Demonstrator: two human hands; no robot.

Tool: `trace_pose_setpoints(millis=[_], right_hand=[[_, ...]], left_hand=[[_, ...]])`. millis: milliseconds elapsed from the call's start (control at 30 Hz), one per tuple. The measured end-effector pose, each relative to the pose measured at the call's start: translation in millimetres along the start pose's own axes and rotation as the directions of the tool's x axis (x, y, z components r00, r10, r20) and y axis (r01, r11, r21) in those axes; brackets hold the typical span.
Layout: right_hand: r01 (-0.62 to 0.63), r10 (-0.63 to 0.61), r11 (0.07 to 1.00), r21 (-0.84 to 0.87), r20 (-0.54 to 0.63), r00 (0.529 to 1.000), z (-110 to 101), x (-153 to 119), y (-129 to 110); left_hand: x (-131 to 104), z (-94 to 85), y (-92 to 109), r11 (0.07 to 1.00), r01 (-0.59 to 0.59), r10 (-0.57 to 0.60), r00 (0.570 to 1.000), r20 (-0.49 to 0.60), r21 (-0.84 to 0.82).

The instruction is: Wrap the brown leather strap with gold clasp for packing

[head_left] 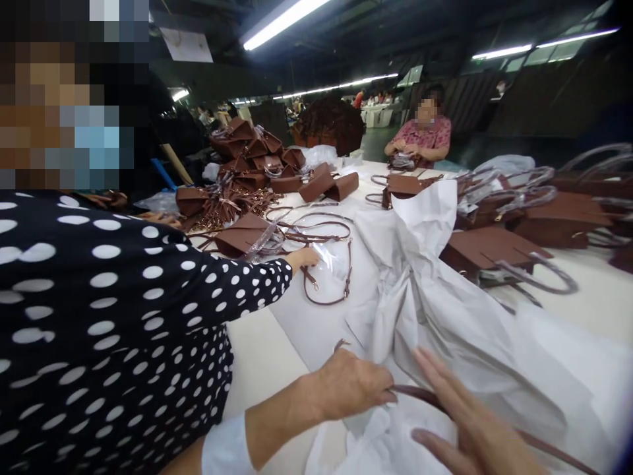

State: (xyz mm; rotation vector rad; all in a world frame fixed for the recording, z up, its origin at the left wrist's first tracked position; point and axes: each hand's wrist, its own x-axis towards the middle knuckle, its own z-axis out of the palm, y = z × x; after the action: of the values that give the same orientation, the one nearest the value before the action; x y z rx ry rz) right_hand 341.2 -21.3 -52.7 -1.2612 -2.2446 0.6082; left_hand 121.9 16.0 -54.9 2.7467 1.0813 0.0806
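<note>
My left hand (349, 386) is at the bottom centre, fingers closed around the end of a thin brown leather strap (420, 394) that runs right under my other hand. My right hand (469, 429) lies flat with fingers apart, resting on crumpled white tissue paper (430, 297) and over the strap. The paper is heaped across the pale table (262, 356) in front of me and hides whatever the strap is attached to.
A co-worker in a black polka-dot top (109, 316) fills the left, one hand (305, 257) reaching to loose brown straps (321, 231). Brown handbags lie at right (489, 247) and are piled at the back left (252, 158). Another person (425, 135) sits at the far end.
</note>
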Motion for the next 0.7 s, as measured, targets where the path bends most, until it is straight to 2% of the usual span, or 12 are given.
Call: trace_pose_setpoints(millis=[100, 200, 300, 400, 467, 533, 633, 700], right_hand=[[-0.036, 0.028, 0.998, 0.054, 0.15, 0.988, 15.2, 19.7, -3.4], [-0.111, 0.111, 0.994, -0.013, 0.242, 0.964, 15.6, 29.0, -7.1], [-0.14, 0.163, 0.985, -0.096, 0.305, 0.938, 11.9, 30.7, -16.4], [-0.124, 0.159, 0.985, -0.121, 0.347, 0.924, 15.9, 29.9, -26.9], [-0.114, 0.143, 0.988, -0.104, 0.351, 0.925, 20.5, 26.1, -26.9], [-0.129, 0.142, 0.99, -0.06, 0.346, 0.927, 22.5, 17.6, -17.0], [-0.178, 0.168, 0.984, -0.001, 0.349, 0.922, 18.5, -0.7, 12.2], [-0.145, 0.144, 0.989, -0.021, 0.335, 0.931, 15.1, -9.6, 29.2]], left_hand=[[-3.6, -11.5, -8.6, 0.967, 0.05, -0.05, 0.999, 0.006, -0.249], [-15.0, -15.8, -26.8, 0.879, 0.128, -0.111, 0.992, 0.063, -0.46], [-22.3, -13.9, -30.5, 0.847, 0.12, -0.087, 0.992, 0.088, -0.517], [-22.2, -10.5, -19.5, 0.841, 0.033, 0.018, 0.996, 0.09, -0.539], [-21.2, -8.8, -14.9, 0.84, 0.011, 0.047, 0.995, 0.092, -0.542], [-22.3, -7.8, -18.4, 0.835, 0.017, 0.042, 0.995, 0.094, -0.551], [-29.3, -7.0, -33.9, 0.841, 0.034, 0.021, 0.995, 0.096, -0.54], [-33.7, -5.0, -41.4, 0.858, 0.053, 0.002, 0.994, 0.106, -0.511]])
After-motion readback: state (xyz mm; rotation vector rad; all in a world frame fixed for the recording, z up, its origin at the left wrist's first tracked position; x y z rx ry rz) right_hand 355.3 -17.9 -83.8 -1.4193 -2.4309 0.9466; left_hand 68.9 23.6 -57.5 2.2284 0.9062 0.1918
